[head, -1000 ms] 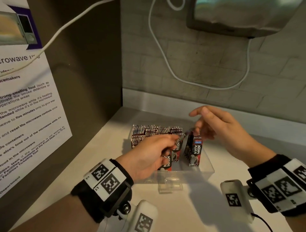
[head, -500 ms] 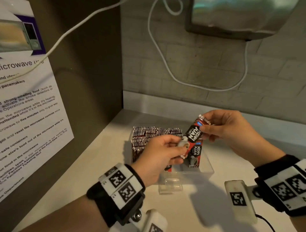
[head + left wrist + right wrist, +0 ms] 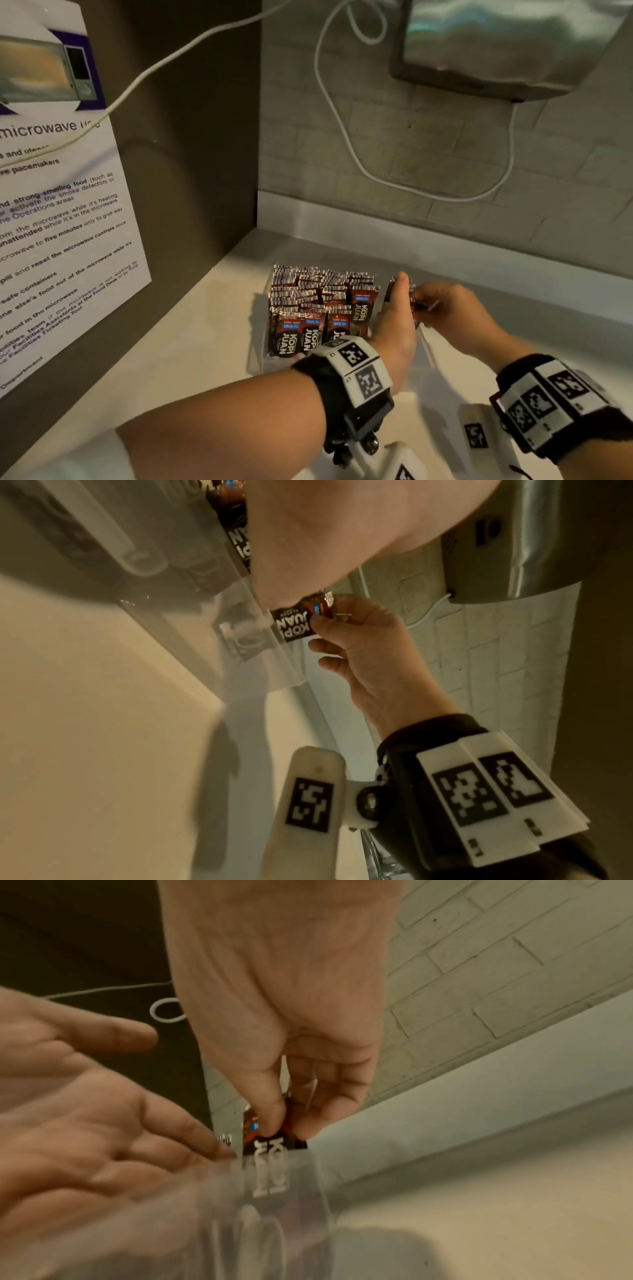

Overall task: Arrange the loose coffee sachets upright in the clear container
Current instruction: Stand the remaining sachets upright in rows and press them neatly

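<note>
Only wrist views show right hand (image 3: 363,653) pinching sachet (image 3: 301,620).

Sachets (image 3: 310,334): "KOPI JUAN". Wall notice (image 3: 61,219): "microwave".

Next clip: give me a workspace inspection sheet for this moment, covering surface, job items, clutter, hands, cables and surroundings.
Surface: pale cream countertop.
Job's things: clear plastic container holding upright rows of dark red Kopi Juan coffee sachets; one more sachet being lowered in at its right end.
Clutter: nothing seen.
Grippers: right hand pinches that sachet; left hand, fingers straight, stands beside it.
Cables: white cable looping across the wall.
Surroundings: grey brick wall, steel wall unit, printed microwave notice.
</note>
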`<state>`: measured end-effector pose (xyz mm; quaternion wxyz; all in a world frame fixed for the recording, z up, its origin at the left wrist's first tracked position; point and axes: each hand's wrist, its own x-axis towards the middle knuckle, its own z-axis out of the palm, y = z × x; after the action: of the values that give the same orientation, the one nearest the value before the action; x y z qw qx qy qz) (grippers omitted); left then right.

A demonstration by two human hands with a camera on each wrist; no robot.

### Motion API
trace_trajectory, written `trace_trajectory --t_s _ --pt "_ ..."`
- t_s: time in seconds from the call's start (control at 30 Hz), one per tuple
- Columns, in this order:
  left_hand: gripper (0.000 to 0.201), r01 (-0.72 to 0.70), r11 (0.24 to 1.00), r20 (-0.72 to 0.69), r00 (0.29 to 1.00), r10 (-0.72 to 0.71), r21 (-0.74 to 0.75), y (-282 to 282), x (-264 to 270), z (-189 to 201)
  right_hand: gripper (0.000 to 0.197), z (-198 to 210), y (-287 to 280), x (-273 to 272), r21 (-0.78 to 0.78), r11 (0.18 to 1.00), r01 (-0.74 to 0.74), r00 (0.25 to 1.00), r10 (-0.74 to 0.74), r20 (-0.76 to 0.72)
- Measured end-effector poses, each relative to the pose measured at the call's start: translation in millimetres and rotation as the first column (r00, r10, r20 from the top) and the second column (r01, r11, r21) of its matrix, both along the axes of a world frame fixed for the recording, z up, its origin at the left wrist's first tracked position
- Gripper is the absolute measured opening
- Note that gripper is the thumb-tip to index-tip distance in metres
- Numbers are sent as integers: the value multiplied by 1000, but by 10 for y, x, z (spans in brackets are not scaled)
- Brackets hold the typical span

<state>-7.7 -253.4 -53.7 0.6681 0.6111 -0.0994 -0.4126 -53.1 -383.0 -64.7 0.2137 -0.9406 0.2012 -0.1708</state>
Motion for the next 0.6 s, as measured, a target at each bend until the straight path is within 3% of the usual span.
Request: trace_trajectory --t_s 0.13,0.17,0.27,0.37,0.43,0.5,0.6 --pt "116 -8 998 -50 999 11 61 -167 62 -58 16 -67 38 33 -59 998 30 997 -26 67" --pt "118 -11 998 -76 997 16 69 -202 80 -68 20 -74 46 44 -42 998 49 996 -45 82" --pt "92 -3 998 -135 991 10 55 -228 134 -47 42 -97 74 69 109 986 130 987 -139 78" --pt "81 -10 999 -160 987 17 40 -290 180 -122 65 -104 131 97 247 944 217 975 -220 -15" --pt "75 -23 999 -174 984 28 29 -296 159 -136 66 -100 162 121 322 913 250 968 -224 -117" --pt "84 -45 999 -200 979 49 22 -324 144 -182 65 -98 182 135 378 885 272 953 -193 -233" --pt "120 -59 998 -238 970 58 6 -411 178 -290 71 -133 191 149 399 881 253 930 -109 -351"
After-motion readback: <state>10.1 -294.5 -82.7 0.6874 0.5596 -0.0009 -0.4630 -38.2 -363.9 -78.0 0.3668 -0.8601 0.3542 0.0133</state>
